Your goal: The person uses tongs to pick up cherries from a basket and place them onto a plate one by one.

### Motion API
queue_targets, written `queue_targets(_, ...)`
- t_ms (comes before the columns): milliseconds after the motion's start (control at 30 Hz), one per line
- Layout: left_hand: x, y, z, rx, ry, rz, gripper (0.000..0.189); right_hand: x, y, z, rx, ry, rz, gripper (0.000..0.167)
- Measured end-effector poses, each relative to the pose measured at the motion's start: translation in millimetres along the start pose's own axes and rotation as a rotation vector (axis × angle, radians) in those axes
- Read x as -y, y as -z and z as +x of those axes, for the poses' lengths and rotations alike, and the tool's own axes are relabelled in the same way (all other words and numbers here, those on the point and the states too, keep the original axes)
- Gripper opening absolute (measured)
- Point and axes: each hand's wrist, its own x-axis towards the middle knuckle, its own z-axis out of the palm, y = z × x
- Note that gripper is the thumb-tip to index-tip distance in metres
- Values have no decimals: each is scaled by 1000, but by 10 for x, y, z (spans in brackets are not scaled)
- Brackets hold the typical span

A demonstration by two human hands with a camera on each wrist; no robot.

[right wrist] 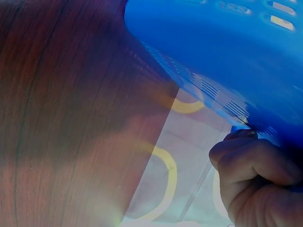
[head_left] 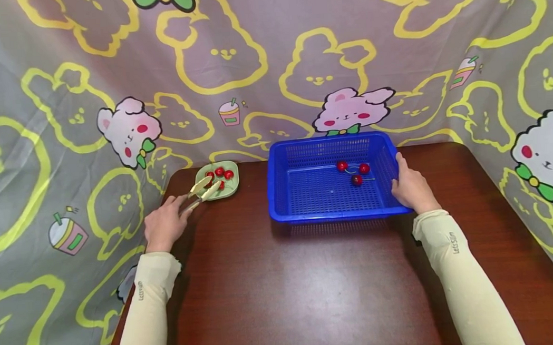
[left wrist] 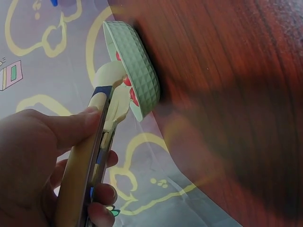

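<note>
My left hand (head_left: 164, 224) grips a pair of tongs (left wrist: 78, 177) with pale, spoon-like tips. The tips reach into a small light-green bowl (left wrist: 144, 71) with a faceted outside, at the table's far left. Several red cherries (head_left: 228, 174) lie in the bowl, partly hidden by the tongs; whether the tips hold one, I cannot tell. My right hand (head_left: 415, 188) holds the right rim of a blue plastic basket (head_left: 341, 215), with curled fingers (right wrist: 246, 153) showing at its side in the right wrist view. Three cherries with stems (head_left: 364, 168) lie inside the basket, towards its right.
The dark brown wooden table (head_left: 265, 300) stretches in front of the bowl and basket. A grey cloth curtain (head_left: 249, 31) with yellow and white cartoon animals hangs behind the table and along both sides. Between bowl and basket lies a short gap.
</note>
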Motion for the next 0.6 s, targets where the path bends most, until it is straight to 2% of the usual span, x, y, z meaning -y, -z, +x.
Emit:
queue_targets(333, -68, 40, 42, -28, 13, -4, 55, 12, 17, 3, 13, -11, -2, 78)
queue_targets(467, -170, 86, 58, -76, 14, -24, 67, 16, 18, 3, 16, -13, -2, 78)
queue_targets(600, -327, 142, 65, -106, -12, -60, 76, 13, 16, -2, 16, -14, 0, 78)
